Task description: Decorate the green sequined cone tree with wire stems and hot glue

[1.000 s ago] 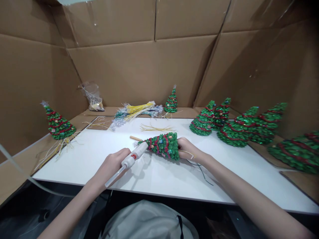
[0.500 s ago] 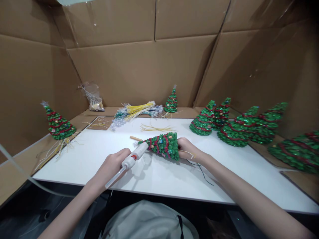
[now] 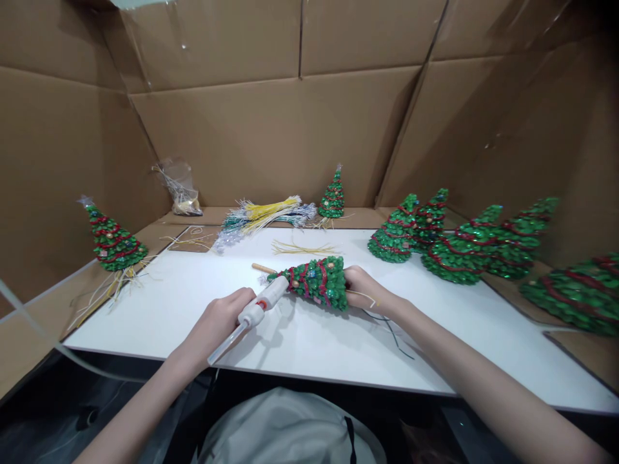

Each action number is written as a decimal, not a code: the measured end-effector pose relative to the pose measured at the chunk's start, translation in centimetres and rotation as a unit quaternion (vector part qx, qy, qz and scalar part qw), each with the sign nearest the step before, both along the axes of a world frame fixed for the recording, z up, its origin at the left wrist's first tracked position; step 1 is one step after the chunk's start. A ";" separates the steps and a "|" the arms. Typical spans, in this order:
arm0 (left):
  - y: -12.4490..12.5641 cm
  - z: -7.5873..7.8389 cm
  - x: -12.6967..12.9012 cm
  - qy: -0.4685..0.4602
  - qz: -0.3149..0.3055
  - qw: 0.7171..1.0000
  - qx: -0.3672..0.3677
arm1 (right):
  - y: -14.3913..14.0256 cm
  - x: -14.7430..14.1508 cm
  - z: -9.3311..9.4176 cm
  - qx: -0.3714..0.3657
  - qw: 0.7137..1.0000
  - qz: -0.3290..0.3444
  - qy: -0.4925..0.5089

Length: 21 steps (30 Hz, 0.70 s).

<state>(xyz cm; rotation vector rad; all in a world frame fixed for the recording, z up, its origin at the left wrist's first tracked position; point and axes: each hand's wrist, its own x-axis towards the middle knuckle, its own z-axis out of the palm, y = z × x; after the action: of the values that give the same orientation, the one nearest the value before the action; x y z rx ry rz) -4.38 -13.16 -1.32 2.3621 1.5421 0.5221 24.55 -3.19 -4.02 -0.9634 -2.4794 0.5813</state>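
Note:
My left hand (image 3: 226, 317) is closed round a white glue gun (image 3: 261, 304) with a clear glue stick jutting from its back end. The gun's front lies against the narrow end of a small green Christmas tree (image 3: 316, 282) with red garland and little ornaments. Lying on its side, this tree points left, and my right hand (image 3: 360, 287) grips it at the wide base; some fingers are hidden behind or inside it. Thin yellow and dark green wires (image 3: 397, 341) trail from the base. A brown stick (image 3: 264, 267) shows beyond the tree's tip.
Several decorated trees (image 3: 457, 254) stand on the right, one tree (image 3: 116, 238) at the left and another (image 3: 333, 193) at the back. Bundled wires (image 3: 268, 214), loose yellow wires (image 3: 304, 248) and a plastic bag (image 3: 181, 187) lie toward the back. Cardboard walls (image 3: 265, 135) enclose the white board (image 3: 169, 303).
The glue gun's back end and my left hand have shifted very slightly to the right. The tree and my right hand stay in place.

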 end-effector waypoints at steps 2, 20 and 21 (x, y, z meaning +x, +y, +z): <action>0.0 -0.1 0.0 -0.001 -0.001 1.000 0.004 | 0.0 0.0 0.0 0.000 1.000 0.003 0.001; 0.0 -0.4 0.0 -0.002 0.002 1.000 0.019 | 0.0 0.0 0.0 0.003 1.000 -0.006 -0.009; 0.0 -0.4 -0.1 -0.001 0.002 1.000 0.021 | 0.0 0.0 0.0 0.004 1.000 -0.006 -0.009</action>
<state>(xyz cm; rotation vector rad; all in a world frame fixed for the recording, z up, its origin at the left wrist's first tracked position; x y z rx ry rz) -4.43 -13.13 -1.77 2.3902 1.5496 0.5635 24.57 -3.16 -4.04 -0.9845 -2.4878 0.5605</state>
